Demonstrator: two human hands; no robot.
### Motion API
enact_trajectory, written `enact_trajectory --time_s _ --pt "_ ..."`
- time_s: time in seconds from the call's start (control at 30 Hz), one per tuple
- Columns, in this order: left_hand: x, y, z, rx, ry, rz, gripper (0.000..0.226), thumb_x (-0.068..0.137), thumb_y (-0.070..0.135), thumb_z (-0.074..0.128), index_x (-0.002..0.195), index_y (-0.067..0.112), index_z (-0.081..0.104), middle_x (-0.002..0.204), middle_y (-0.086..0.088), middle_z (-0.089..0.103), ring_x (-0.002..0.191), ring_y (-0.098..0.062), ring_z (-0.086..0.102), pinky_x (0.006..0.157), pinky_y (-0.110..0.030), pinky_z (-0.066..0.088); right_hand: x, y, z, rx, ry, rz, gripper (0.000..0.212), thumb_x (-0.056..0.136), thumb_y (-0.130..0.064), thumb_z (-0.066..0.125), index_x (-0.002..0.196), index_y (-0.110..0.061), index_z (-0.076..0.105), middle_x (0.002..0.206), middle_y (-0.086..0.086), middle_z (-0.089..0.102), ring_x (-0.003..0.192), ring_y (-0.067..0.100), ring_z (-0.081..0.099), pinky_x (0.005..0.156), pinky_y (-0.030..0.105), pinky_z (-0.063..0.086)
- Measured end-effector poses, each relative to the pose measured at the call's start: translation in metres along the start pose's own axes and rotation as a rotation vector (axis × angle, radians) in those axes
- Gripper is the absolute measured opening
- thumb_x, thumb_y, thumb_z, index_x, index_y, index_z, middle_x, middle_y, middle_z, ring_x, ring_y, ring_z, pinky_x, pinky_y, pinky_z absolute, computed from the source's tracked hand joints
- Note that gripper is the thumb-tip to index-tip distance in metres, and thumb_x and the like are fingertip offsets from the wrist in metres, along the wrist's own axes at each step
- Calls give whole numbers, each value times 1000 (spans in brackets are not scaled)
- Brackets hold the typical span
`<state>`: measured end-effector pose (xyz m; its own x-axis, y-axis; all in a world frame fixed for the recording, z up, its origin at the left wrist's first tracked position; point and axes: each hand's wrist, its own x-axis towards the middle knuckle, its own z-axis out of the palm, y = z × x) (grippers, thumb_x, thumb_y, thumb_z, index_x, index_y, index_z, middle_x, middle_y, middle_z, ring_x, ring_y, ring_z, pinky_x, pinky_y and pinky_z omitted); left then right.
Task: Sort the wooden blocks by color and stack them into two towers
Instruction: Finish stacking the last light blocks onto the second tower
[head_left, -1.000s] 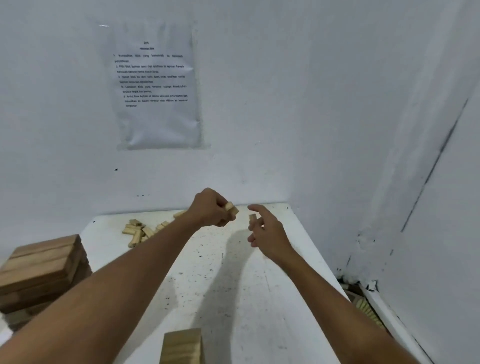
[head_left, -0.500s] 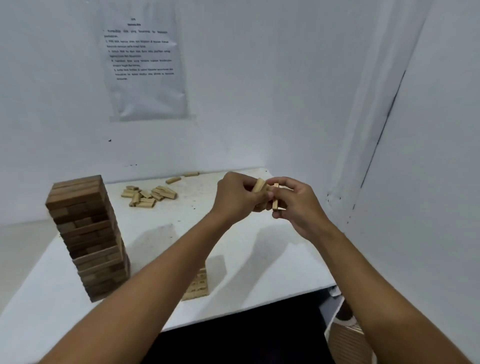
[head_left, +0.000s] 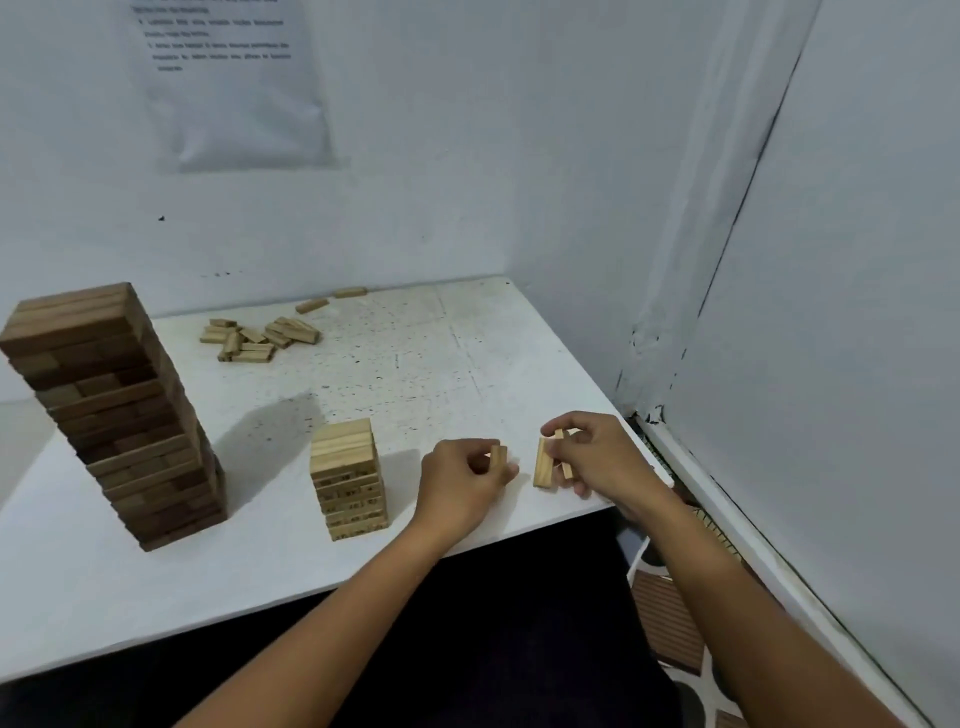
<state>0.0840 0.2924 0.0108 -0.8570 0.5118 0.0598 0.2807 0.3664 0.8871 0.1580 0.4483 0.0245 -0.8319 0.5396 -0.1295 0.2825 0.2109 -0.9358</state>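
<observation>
A tall tower of dark brown blocks (head_left: 111, 410) stands at the left of the white table (head_left: 415, 364). A short tower of light blocks (head_left: 347, 478) stands near the table's front edge. Just right of it, my left hand (head_left: 462, 480) grips one light block (head_left: 498, 457) upright. My right hand (head_left: 597, 457) holds two light blocks (head_left: 545, 462) on end, close to the table's front right corner. A loose pile of light blocks (head_left: 257, 338) lies at the back of the table, with two more strays (head_left: 332, 299) near the wall.
The table sits in a corner, with walls behind and close on the right. A printed sheet (head_left: 228, 83) hangs on the back wall. Beyond the right edge the floor shows a brown slatted mat (head_left: 670, 623).
Both hands came back from the far pile toward the front of the table, carrying light blocks. They then separated and dropped low beside the short light tower.
</observation>
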Motion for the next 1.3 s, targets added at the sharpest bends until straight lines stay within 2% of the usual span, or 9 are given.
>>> enact_trajectory --time_s 0.07,0.13,0.2,0.33,0.53,0.77,0.87,1.07,1.3 --pt "-1 -2 -3 43 40 20 24 83 21 73 64 28 61 65 0 65 64 -11 57 71 -35 51 3 2 9 -32 -25 -6 11 88 -8 63 96 -15 66 64 9 62 49 19 53 42 25 38" --pt "0 -2 -4 72 50 37 8 81 20 75 88 23 73 73 3 66 67 -11 62 74 -30 51 7 1 18 -39 -28 -16 13 88 -8 65 98 -15 63 68 14 62 52 20 54 41 25 39" --pt "1 -5 -5 111 57 50 32 79 21 78 110 14 72 78 5 66 70 -7 63 74 -22 51 9 0 24 -64 -20 -25 14 87 -9 66 100 -14 62 75 16 62 54 21 57 40 24 40" --pt "6 -10 -8 218 51 116 24 81 25 76 101 12 75 73 4 66 74 -20 62 69 -23 44 11 1 32 -159 -6 -51 12 87 -12 66 99 -13 64 72 5 59 48 8 56 41 22 43" --pt "5 -22 -6 387 -21 257 52 83 42 66 128 16 63 132 -2 55 123 -18 48 97 -32 44 6 1 29 -256 48 -107 21 85 -19 71 106 -16 71 79 -4 59 71 14 58 64 33 56" --pt "3 -32 -10 385 -141 353 57 76 39 64 128 16 62 131 3 59 119 -12 45 98 -22 34 7 3 22 -466 49 -93 36 87 -37 69 118 -19 69 83 -12 56 89 11 57 81 26 44" --pt "6 -30 -11 348 -174 336 63 75 39 64 133 17 57 128 3 60 121 -13 47 102 -26 37 8 0 20 -425 17 -103 34 90 -31 66 121 -17 68 106 -1 67 94 11 60 90 26 46" --pt "14 -32 -10 259 -248 244 75 75 36 74 143 29 43 127 6 57 120 -8 46 104 -21 35 7 3 10 -302 -100 -43 39 85 -2 66 121 -17 66 83 -7 64 46 3 59 53 9 44" --pt "16 -30 -11 251 -245 265 64 75 22 79 134 26 52 113 19 56 118 -5 43 97 -8 31 7 6 9 -237 -95 -48 45 77 3 72 116 -19 67 99 -6 69 60 19 68 68 27 57"
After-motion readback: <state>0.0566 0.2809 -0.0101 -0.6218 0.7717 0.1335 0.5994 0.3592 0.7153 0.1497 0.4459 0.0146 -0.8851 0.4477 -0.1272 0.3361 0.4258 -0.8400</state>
